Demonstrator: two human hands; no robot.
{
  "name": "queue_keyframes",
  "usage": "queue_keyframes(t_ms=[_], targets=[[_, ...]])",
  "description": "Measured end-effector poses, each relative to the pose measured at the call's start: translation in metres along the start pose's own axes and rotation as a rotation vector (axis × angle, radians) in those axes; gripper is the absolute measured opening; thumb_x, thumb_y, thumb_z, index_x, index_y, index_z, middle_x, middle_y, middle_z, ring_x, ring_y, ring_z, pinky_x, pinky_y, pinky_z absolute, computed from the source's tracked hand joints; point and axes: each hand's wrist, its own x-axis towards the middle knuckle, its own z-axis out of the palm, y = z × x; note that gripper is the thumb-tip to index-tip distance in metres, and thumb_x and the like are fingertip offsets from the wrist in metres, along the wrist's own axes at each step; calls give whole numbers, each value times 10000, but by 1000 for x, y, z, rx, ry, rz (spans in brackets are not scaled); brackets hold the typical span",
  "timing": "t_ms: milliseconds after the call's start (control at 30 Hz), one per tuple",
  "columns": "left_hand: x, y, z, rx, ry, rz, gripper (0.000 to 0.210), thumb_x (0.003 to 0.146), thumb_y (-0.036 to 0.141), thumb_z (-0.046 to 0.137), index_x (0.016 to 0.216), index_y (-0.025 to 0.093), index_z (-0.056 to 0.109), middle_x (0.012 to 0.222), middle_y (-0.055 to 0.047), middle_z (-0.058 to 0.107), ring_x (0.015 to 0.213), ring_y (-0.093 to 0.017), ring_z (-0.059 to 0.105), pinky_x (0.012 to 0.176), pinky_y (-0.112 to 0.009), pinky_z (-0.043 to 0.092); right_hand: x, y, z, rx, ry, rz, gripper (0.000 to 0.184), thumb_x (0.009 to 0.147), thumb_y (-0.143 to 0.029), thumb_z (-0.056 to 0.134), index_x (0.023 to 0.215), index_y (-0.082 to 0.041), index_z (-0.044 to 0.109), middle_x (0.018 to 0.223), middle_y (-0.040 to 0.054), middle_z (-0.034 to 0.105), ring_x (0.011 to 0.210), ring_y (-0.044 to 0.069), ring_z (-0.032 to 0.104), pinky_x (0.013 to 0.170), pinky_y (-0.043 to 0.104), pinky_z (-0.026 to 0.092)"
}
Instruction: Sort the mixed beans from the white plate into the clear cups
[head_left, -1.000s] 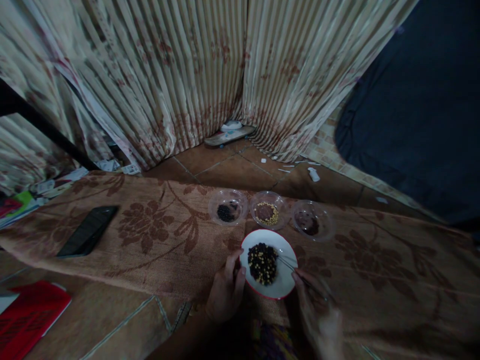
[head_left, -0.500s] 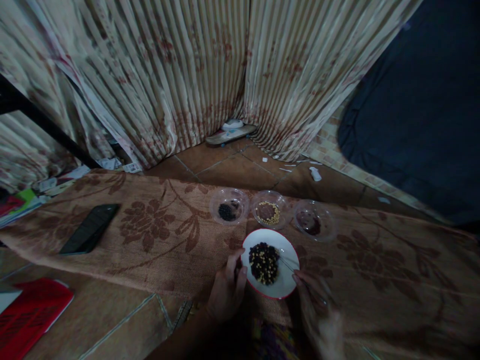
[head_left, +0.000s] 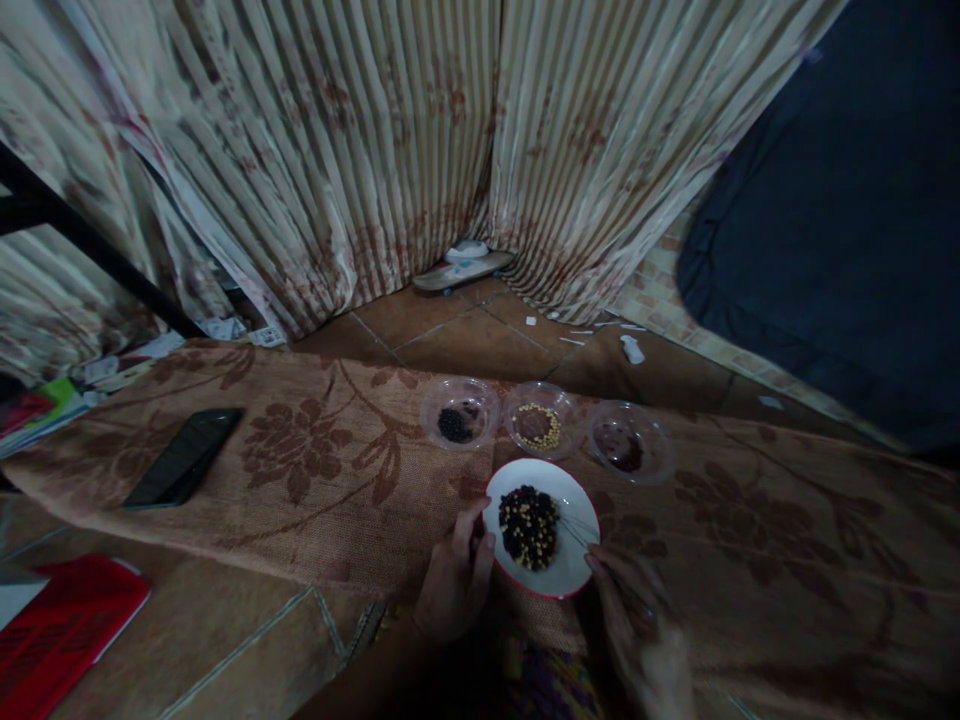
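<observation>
A white plate with a red rim point(head_left: 577, 570) carries a heap of mixed dark and pale yellow beans point(head_left: 529, 528). My left hand point(head_left: 456, 580) grips the plate's left edge between thumb and fingers. From the right, my right hand point(head_left: 637, 610) is closed around thin metal tweezers point(head_left: 576, 527), whose tips reach the right side of the heap. Behind the plate stand three clear plastic bowls: the left bowl point(head_left: 484, 395) has black beans, the middle bowl point(head_left: 566, 398) yellow beans, the right bowl point(head_left: 656, 460) dark reddish beans.
A brown flowered cloth point(head_left: 315, 540) covers the low table. On its left lies a black phone point(head_left: 184, 458). A red bag or packet point(head_left: 82, 625) is on the tiled floor at lower left. Beyond the table are a skateboard point(head_left: 465, 270), striped curtains point(head_left: 405, 130) and scattered white scraps.
The tweezers' tips seem to have spread slightly beside the heap. Both hands and the plate stay almost in place.
</observation>
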Motion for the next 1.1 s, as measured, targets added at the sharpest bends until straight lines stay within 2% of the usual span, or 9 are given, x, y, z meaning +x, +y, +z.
queue_keyframes(t_ms=[433,700,867,1100], targets=[[0,0,0,4,-6,-7,376,986,260,381,1352,201,443,1217,-74,672,1043,-185,668,941,-314,503,-3,1,-2,-5,2,29,175,896,-338,614,937,-233,747,978,72,729,873,197,702,787,333,586],[0,3,0,-4,-6,-30,378,977,261,388,1346,202,447,1128,-59,695,942,-175,687,875,-301,523,-2,1,-1,-9,11,27,192,903,-352,600,926,-230,747,966,73,735,889,207,696,794,345,579],[0,1,0,-5,0,-6,376,979,260,388,1346,204,443,1133,-65,687,966,-179,677,895,-316,517,-5,6,0,20,-4,40,172,894,-340,619,932,-234,748,996,72,732,894,205,699,791,341,585],[-1,-1,1,4,-9,-30,377,985,264,382,1354,215,439,1194,-67,675,1000,-179,673,915,-316,509,1,-8,-2,22,14,76,187,883,-375,630,907,-231,746,952,72,726,845,199,702,726,310,590]])
